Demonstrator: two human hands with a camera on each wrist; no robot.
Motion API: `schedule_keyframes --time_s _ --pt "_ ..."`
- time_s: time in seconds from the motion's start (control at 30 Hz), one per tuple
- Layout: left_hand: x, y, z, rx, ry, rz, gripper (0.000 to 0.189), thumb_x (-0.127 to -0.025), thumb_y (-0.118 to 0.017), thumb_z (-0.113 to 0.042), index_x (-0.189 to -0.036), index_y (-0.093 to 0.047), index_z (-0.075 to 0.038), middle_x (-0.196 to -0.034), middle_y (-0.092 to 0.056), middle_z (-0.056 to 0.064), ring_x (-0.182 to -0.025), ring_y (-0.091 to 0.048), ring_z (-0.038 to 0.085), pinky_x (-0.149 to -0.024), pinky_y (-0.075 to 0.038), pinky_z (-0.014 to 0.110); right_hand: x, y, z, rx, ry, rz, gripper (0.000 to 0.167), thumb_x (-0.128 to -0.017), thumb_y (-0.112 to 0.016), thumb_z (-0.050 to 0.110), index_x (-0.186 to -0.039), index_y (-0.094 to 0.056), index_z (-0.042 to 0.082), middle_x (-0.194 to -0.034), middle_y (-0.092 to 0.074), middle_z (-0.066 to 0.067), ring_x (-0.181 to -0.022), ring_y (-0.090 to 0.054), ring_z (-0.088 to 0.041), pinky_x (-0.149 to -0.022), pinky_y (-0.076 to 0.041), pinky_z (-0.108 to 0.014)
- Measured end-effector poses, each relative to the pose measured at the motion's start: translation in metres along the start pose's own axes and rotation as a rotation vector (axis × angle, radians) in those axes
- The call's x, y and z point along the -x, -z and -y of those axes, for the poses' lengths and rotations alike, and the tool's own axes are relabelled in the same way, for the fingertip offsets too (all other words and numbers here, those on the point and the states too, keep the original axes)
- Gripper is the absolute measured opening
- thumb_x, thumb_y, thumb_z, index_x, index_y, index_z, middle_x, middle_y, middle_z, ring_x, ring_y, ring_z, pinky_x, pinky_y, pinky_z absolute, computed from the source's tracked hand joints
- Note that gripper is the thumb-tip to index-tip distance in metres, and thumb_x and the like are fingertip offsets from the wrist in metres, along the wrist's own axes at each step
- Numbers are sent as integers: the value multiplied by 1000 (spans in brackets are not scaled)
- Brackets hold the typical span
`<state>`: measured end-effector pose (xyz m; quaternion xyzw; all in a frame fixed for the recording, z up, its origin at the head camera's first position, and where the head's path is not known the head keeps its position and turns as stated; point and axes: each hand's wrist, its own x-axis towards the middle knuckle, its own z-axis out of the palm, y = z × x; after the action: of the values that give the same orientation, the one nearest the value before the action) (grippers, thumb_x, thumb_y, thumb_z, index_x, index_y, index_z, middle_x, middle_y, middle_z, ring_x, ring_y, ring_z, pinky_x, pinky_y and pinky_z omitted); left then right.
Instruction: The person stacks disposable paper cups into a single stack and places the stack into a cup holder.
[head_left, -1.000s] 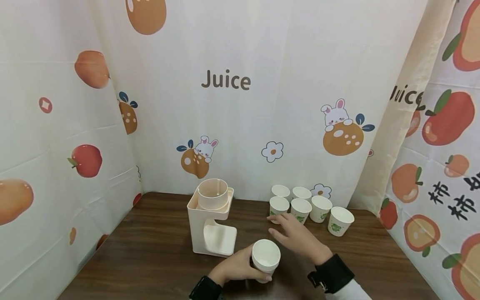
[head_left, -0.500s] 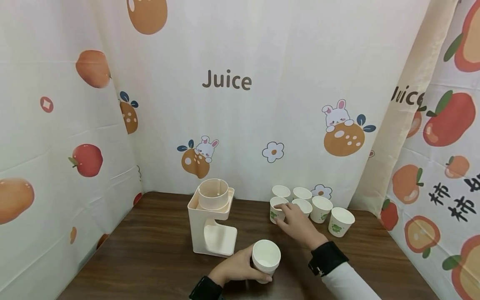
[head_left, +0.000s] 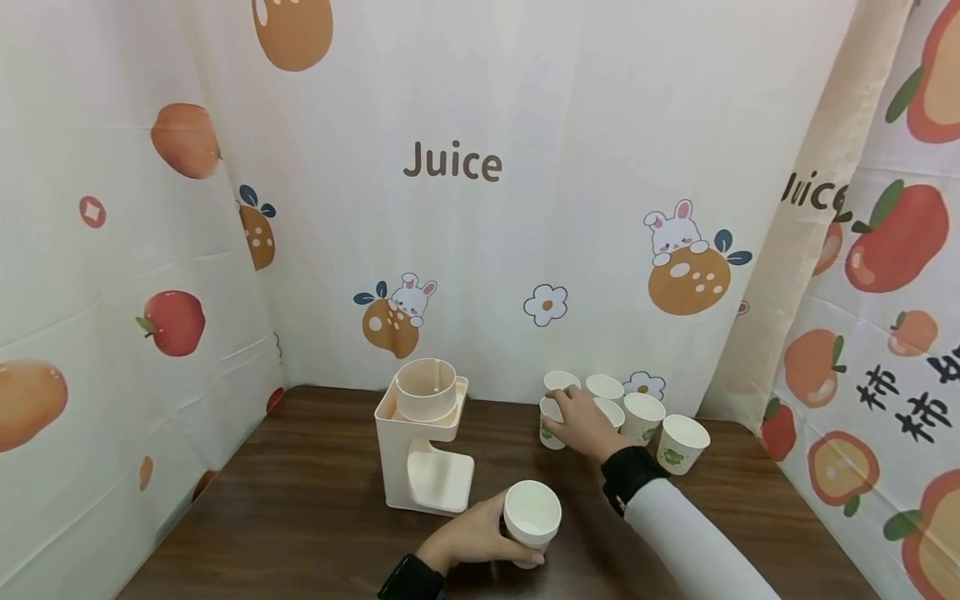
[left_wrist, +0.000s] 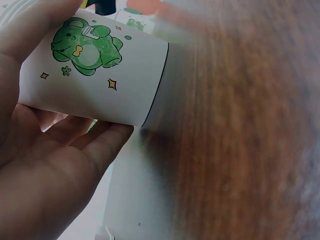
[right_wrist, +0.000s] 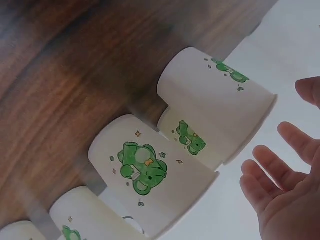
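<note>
My left hand [head_left: 474, 531] holds a white paper cup [head_left: 532, 508] near the front of the table. A second rim line below its top suggests nested cups. A green bear is printed on that cup's side [left_wrist: 90, 65] in the left wrist view, with the thumb and fingers curled round it. My right hand [head_left: 585, 423] is over the front left paper cup [head_left: 551, 433] of the group at the back, covering part of it. In the right wrist view, the right fingers [right_wrist: 272, 165] are spread apart beyond the cup rims, with nothing between them.
A cream juicer-shaped stand [head_left: 397, 467] with a round cup-like top [head_left: 426, 396] stands left of centre on the brown wooden table [head_left: 300, 517]. Several white paper cups stand at the back right, the outermost cup [head_left: 682, 446] slightly apart. Fruit-printed curtains [head_left: 480, 250] surround the table.
My right hand has moved forward and slightly left, from in front of the cup group to over its front left cup. The left hand and its cup have stayed in place.
</note>
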<state>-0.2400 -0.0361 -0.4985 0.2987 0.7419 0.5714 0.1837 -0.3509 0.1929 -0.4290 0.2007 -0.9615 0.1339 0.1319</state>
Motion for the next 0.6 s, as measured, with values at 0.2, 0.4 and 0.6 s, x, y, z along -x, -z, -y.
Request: schedule_keyframes --time_s 0.2,0.4,0.6 --pt "-1 1 2 13 -4 19 80 -80 -87 -19 -147 -44 -25 -125 -61 -13 -115 -57 8 -99 -42 34 -16 -4 -1 63 -81 69 48 -96 -66 40 -129 -63 5 -121 -58 -23 -110 -54 -38 -92 -50 -51" --pt "-1 1 2 12 7 21 80 -80 -87 -19 -147 -43 -24 -126 -61 -13 -115 -57 8 -99 -42 34 -23 -6 5 107 -129 120 51 -96 -66 42 -134 -61 7 -126 -56 -26 -113 -52 -44 -88 -52 -56" --pt "-2 1 2 24 13 19 80 -80 -87 -19 -147 -44 -23 -126 -61 -12 -116 -57 9 -100 -41 34 -25 -7 8 121 -154 162 52 -96 -65 43 -135 -60 9 -128 -54 -27 -113 -52 -44 -87 -52 -57"
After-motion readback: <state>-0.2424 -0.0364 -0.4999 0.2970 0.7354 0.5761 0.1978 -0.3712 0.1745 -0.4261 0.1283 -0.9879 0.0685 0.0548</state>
